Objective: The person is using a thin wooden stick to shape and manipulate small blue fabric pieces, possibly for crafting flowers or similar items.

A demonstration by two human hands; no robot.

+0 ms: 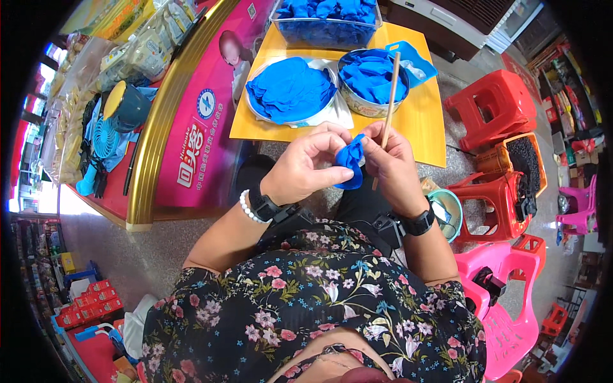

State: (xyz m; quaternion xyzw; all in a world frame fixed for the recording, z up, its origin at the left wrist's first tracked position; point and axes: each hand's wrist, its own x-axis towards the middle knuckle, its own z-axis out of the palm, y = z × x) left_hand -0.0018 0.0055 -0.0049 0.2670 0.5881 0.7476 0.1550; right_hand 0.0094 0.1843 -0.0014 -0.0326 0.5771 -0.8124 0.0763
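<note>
Between my hands is a crumpled blue petal-like piece of thin, soft material, partly gathered and folded. My left hand is closed on its left side, thumb in front. My right hand pinches its top right edge and also grips a thin wooden stick, which stands slanted upward. Just beyond my hands, a white plate bears a heap of flat blue pieces. To its right, a round tin holds more blue pieces.
These stand on a yellow table, with a clear plastic box of blue pieces and a blue basket behind. Left is a pink counter with gold edging. Red stools, a teal bucket and a pink chair lie right.
</note>
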